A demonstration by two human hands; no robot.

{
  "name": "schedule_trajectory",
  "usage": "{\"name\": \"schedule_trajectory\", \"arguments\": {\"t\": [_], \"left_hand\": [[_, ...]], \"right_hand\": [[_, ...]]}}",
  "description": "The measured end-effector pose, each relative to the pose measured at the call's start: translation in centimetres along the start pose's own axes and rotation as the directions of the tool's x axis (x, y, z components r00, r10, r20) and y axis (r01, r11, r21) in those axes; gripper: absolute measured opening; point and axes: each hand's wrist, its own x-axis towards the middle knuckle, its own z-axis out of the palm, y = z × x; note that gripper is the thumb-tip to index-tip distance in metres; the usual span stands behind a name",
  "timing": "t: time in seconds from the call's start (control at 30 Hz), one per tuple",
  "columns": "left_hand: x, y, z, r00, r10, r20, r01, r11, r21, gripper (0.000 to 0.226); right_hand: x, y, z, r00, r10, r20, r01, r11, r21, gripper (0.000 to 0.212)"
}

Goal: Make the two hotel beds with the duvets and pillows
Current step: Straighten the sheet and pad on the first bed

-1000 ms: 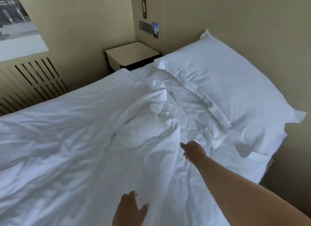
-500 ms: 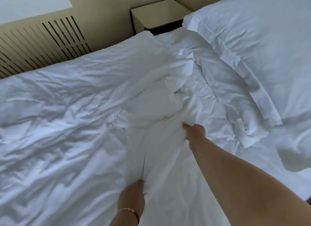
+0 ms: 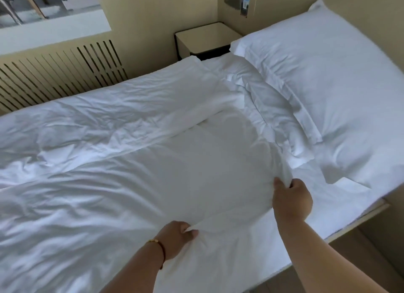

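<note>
- Right hand pinches a gathered fold of the duvet at its top edge, thumb and fingers closed on cloth, near the bed's head end on the near side.
- Left hand pinches another bunch of the same duvet, fingers curled tight round it, close to the bed's near edge; bracelet on the wrist.
- Change: a second ago both hands were bare and reaching over the bed, nothing held; half a second ago they were just digging into the crumpled ridge. Now both have a firm hold and the cloth between them looks pulled flat.
- The bunched ridge that ran up the middle of the bed is mostly gone; a smooth panel spreads from the hands toward the pillow.
- A fold line remains, running diagonally toward the far head corner; the far half is wrinkled.
- Pillow sits at the head end against the wall, its flap overlapping the sheet just beside the duvet's top edge.
- Nightstand beyond the far head corner, slatted radiator cover along the far side.
- Judgement: duvet spreading under way on this bed, not done; the second bed is out of view.
</note>
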Motion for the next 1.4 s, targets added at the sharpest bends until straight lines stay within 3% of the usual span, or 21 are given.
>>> {"name": "schedule_trajectory", "arguments": {"t": [0.1,0.23,0.3,0.4,0.5,0.57,0.67,0.73,0.77,0.83,0.87,0.9,0.93,0.97,1.0,1.03,1.1,1.2,1.27,1.33,1.4], "left_hand": [[-1.5,-0.1,-0.2,1.000,-0.009,0.012,0.009,0.999,0.046,0.035],[-1.8,1.7,-0.1,0.994,0.053,-0.096,-0.044,0.994,0.096,0.041],[-1.5,3.2,0.0,0.989,0.087,-0.117,-0.077,0.993,0.088,0.044],[0.3,6.2,-0.4,0.978,0.086,-0.192,-0.106,0.990,-0.097,0.037],[4.2,10.0,-1.0,0.968,0.048,-0.245,-0.114,0.958,-0.264,0.051],[7.6,13.3,-1.3,0.966,0.018,-0.259,-0.122,0.912,-0.391,0.058],[12.8,18.6,-1.8,0.967,-0.079,-0.243,-0.085,0.799,-0.596,0.077],[16.0,21.8,-1.7,0.980,-0.151,-0.129,0.007,0.676,-0.737,0.089],[17.4,22.8,-1.5,0.979,-0.191,-0.073,0.067,0.635,-0.769,0.098],[19.8,24.0,-0.8,0.956,-0.290,-0.053,0.149,0.631,-0.761,0.105],[20.8,23.9,-0.4,0.928,-0.364,-0.085,0.193,0.662,-0.725,0.097],[21.7,23.4,0.0,0.892,-0.428,-0.148,0.242,0.727,-0.642,0.083],[22.2,22.8,0.4,0.865,-0.451,-0.218,0.276,0.793,-0.544,0.066],[22.6,22.0,0.5,0.855,-0.441,-0.275,0.277,0.834,-0.477,0.051],[23.0,21.2,0.7,0.849,-0.429,-0.310,0.258,0.847,-0.465,0.041],[23.4,20.4,0.9,0.848,-0.423,-0.320,0.211,0.822,-0.529,0.036],[23.4,18.8,1.4,0.854,-0.443,-0.274,0.118,0.677,-0.726,0.035],[22.5,17.8,1.6,0.876,-0.440,-0.198,0.073,0.527,-0.847,0.029],[21.6,18.4,1.4,0.886,-0.421,-0.195,0.060,0.520,-0.852,0.028],[21.1,19.4,1.3,0.883,-0.406,-0.235,0.042,0.567,-0.822,0.032],[20.4,20.5,1.4,0.897,-0.375,-0.232,0.023,0.565,-0.825,0.032]], "right_hand": [[-2.0,-0.3,-0.5,0.982,-0.079,0.174,0.102,0.987,-0.126,0.035],[-1.6,-0.6,-1.3,0.895,-0.146,0.422,0.282,0.918,-0.280,0.043],[-0.3,-0.3,-1.5,0.891,-0.152,0.427,0.295,0.910,-0.292,0.043],[3.6,-0.3,-1.3,0.919,-0.133,0.371,0.239,0.937,-0.256,0.039],[9.1,-1.2,-0.6,0.931,-0.108,0.348,0.182,0.966,-0.186,0.045],[13.3,-2.1,0.6,0.901,-0.129,0.414,0.205,0.968,-0.145,0.054],[17.2,-4.6,2.9,0.764,-0.067,0.641,0.135,0.989,-0.057,0.070],[17.4,-5.3,4.7,0.566,0.045,0.823,-0.101,0.995,0.015,0.073],[16.8,-5.5,5.2,0.454,0.073,0.888,-0.149,0.989,-0.005,0.070],[15.9,-5.7,5.9,0.275,0.071,0.959,-0.081,0.995,-0.051,0.080],[15.8,-5.7,6.3,0.231,0.054,0.971,-0.063,0.997,-0.040,0.088],[16.4,-5.5,6.9,0.229,0.038,0.973,-0.101,0.995,-0.015,0.091],[17.3,-5.7,7.3,0.289,0.000,0.957,-0.117,0.992,0.036,0.085],[18.8,-5.5,8.2,0.430,-0.048,0.902,-0.058,0.995,0.081,0.073],[20.5,-5.5,8.9,0.573,-0.108,0.813,0.102,0.993,0.061,0.056],[22.1,-5.2,9.6,0.648,-0.161,0.744,0.264,0.964,-0.021,0.042],[23.7,-4.9,10.7,0.641,-0.106,0.760,0.334,0.930,-0.152,0.052],[22.8,-4.2,11.0,0.484,0.166,0.859,0.046,0.976,-0.215,0.084],[21.6,-3.9,10.5,0.460,0.177,0.870,-0.011,0.981,-0.193,0.083],[21.0,-3.8,9.1,0.561,0.113,0.820,-0.041,0.993,-0.109,0.071],[21.0,-3.6,5.6,0.747,0.048,0.663,0.014,0.996,-0.087,0.057]]}}
